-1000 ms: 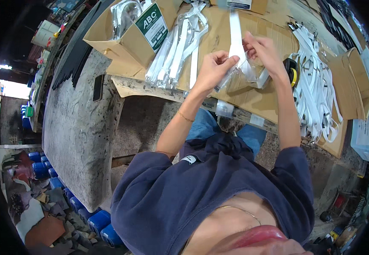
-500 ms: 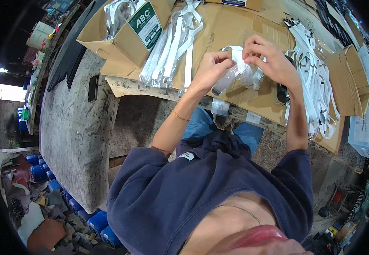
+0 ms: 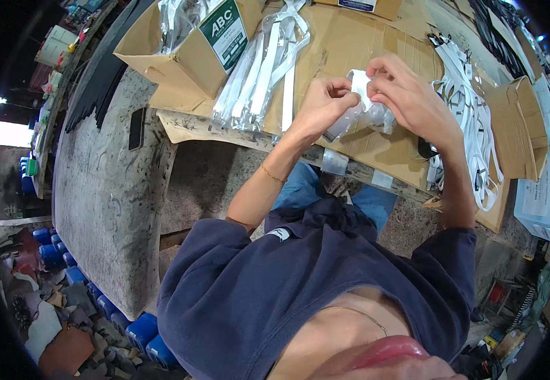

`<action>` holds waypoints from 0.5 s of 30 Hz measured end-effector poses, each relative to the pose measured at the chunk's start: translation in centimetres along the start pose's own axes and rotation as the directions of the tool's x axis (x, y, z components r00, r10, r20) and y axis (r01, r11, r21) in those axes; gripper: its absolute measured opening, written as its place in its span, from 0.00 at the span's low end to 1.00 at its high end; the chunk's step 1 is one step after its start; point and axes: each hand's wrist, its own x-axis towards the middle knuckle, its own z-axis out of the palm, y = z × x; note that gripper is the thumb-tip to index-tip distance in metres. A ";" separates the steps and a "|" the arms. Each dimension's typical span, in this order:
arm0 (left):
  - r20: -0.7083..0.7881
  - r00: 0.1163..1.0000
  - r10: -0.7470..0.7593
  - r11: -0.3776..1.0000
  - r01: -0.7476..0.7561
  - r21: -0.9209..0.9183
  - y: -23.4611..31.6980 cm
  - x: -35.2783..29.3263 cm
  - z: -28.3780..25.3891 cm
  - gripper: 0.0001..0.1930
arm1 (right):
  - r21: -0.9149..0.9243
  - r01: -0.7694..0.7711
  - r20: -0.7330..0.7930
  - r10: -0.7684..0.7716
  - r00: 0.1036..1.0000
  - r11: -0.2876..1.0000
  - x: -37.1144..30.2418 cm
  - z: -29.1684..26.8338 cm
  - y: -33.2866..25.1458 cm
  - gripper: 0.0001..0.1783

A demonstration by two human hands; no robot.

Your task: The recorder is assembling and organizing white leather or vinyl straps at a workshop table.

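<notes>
Cardboard (image 3: pixel 325 44) covers much of the tabletop (image 3: pixel 408 189), and toward its left end stands an open carton (image 3: pixel 189 76) with a green-and-white label (image 3: pixel 224 38) on one side and clear-wrapped contents showing at the top. To the right of the carton, past a bundle of bagged straps (image 3: pixel 262 79) lying just beside it, a white strap (image 3: pixel 360 87) is held between the left hand (image 3: pixel 322 106) and the right hand (image 3: pixel 417 101). Crinkled clear plastic (image 3: pixel 376 119) bunches just below the strap.

The left hand, on the side nearer the carton, is nearly closed, thumb and forefinger pinched at the strap's edge. The right hand, farther from the carton, bends at the knuckles with its fingertips gathered on the strap's other edge; exactly how each finger sits is partly hidden.

Well to the carton's right, beyond the right hand, lies a loose heap of white straps (image 3: pixel 471 120). Farther from the carton come a second open box (image 3: pixel 520 130) and a pale plastic bin (image 3: pixel 539 206). Left of the carton, dark strips (image 3: pixel 107 76) lie on a stained grey surface (image 3: pixel 107 183), and a phone (image 3: pixel 137 128) rests there, nearer the person than the strips.
</notes>
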 end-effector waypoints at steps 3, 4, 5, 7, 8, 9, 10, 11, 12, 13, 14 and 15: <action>0.000 1.000 -0.008 1.000 0.008 -0.019 0.5 0.1 -0.7 0.06 | -0.003 0.053 -0.037 -0.053 0.998 0.999 1.2 0.9 -0.5 0.04; 0.007 1.000 -0.021 1.000 0.021 -0.020 0.6 0.1 -1.0 0.06 | 0.020 0.039 -0.057 -0.038 0.998 0.999 1.5 1.1 -0.5 0.05; 0.005 1.000 -0.017 0.999 0.018 -0.030 0.6 0.2 -1.3 0.06 | 0.042 0.026 -0.078 -0.023 0.997 0.999 1.8 1.3 -0.5 0.06; 0.029 0.999 -0.031 0.999 0.031 -0.020 0.3 0.4 -1.8 0.05 | 0.050 0.038 -0.080 -0.034 0.996 0.998 2.2 1.7 -0.1 0.06; 0.028 0.999 -0.030 0.999 0.030 -0.028 0.3 0.4 -2.0 0.05 | 0.064 0.047 -0.090 -0.041 0.995 0.997 2.3 1.9 0.1 0.06; 0.032 0.999 -0.013 0.996 0.016 -0.090 0.2 0.4 -2.2 0.06 | 0.061 0.046 -0.083 -0.041 0.996 0.997 2.4 2.1 0.2 0.06; 0.035 0.999 0.003 0.988 0.002 -0.151 0.2 0.4 -2.4 0.07 | 0.047 0.053 -0.134 -0.047 0.990 0.997 2.6 2.3 0.4 0.07; 0.037 0.999 0.006 0.988 0.000 -0.156 0.1 0.5 -2.7 0.07 | 0.031 0.060 -0.187 -0.054 0.981 0.998 2.8 2.4 0.4 0.08; 0.044 0.999 0.009 0.981 0.000 -0.194 0.0 0.6 -3.0 0.07 | 0.027 0.059 -0.184 -0.053 0.981 0.998 2.9 2.8 0.0 0.08; 0.052 0.999 0.012 0.973 0.000 -0.231 0.0 0.7 -3.2 0.07 | 0.256 -0.214 -0.210 0.270 0.939 0.943 3.0 3.2 -0.8 0.09; 0.056 0.998 0.015 0.972 -0.001 -0.234 -0.1 0.8 -3.4 0.07 | 0.472 -0.439 -0.163 0.566 0.808 0.764 3.1 3.4 -1.1 0.10; 0.091 0.996 0.018 0.974 0.003 -0.226 0.0 0.8 -3.5 0.06 | 0.468 -0.442 -0.166 0.567 0.807 0.765 3.0 3.4 -0.8 0.10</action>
